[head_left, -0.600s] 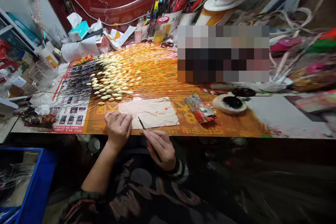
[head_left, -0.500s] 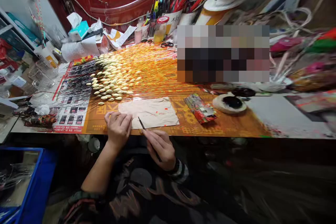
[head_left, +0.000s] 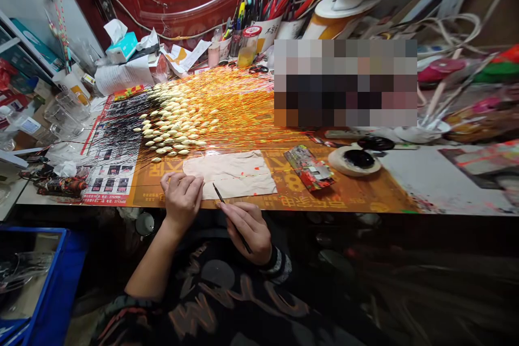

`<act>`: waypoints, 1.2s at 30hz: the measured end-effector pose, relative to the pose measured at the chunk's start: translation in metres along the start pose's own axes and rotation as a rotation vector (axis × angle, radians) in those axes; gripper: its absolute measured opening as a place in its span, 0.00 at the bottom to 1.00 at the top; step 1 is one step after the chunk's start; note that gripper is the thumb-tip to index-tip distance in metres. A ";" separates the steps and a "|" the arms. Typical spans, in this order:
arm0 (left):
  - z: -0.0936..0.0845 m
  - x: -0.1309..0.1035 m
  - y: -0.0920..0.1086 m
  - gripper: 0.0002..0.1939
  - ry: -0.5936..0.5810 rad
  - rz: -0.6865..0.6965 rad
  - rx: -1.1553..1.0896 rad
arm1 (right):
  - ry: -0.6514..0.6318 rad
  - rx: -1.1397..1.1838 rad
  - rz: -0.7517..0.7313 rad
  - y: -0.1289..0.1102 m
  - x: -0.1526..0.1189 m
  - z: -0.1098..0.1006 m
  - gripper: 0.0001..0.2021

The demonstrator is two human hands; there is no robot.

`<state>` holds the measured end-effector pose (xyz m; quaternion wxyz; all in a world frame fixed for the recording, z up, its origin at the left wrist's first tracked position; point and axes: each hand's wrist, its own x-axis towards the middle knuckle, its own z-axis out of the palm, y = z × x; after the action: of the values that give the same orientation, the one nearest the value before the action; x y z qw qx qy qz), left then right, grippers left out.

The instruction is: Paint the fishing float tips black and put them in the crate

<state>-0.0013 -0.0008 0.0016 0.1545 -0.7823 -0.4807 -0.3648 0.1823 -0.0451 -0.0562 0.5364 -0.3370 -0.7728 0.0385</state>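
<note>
A slim, straight, dark brush-like tool, pinched in the right hand, slanted over the near edge of the orange-flecked cloth; the left hand lay apart, its grip impossible to tell.

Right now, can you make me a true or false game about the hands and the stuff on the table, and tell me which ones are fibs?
1. The right hand holds a thin dark tool. True.
2. The left hand is on the white fan. False: it is by the left end of the pale cloth.
3. The pale cloth has red specks on it. True.
4. The tissue box is red. False: it is turquoise blue.
5. The pale oval pieces are all inside a bucket. False: they lie on the table in a big bunch.
</note>
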 end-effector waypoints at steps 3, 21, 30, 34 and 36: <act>-0.002 0.000 -0.001 0.08 0.001 -0.007 -0.002 | 0.001 0.009 -0.010 -0.001 0.000 0.000 0.30; -0.002 -0.002 -0.002 0.08 -0.002 -0.017 -0.003 | -0.025 -0.061 0.012 -0.005 0.005 0.004 0.30; -0.003 -0.003 -0.003 0.08 0.000 -0.022 -0.001 | -0.034 -0.051 0.013 -0.005 0.005 0.003 0.30; -0.006 -0.005 -0.005 0.09 -0.011 -0.036 0.006 | -0.033 -0.027 -0.016 -0.006 0.005 0.003 0.30; -0.007 -0.006 -0.006 0.09 -0.015 -0.052 0.007 | -0.036 -0.017 -0.027 -0.007 0.005 0.004 0.30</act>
<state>-0.0108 -0.0055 0.0016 0.1440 -0.7716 -0.5033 -0.3613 0.1742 -0.0463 -0.0510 0.5200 -0.3302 -0.7872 0.0308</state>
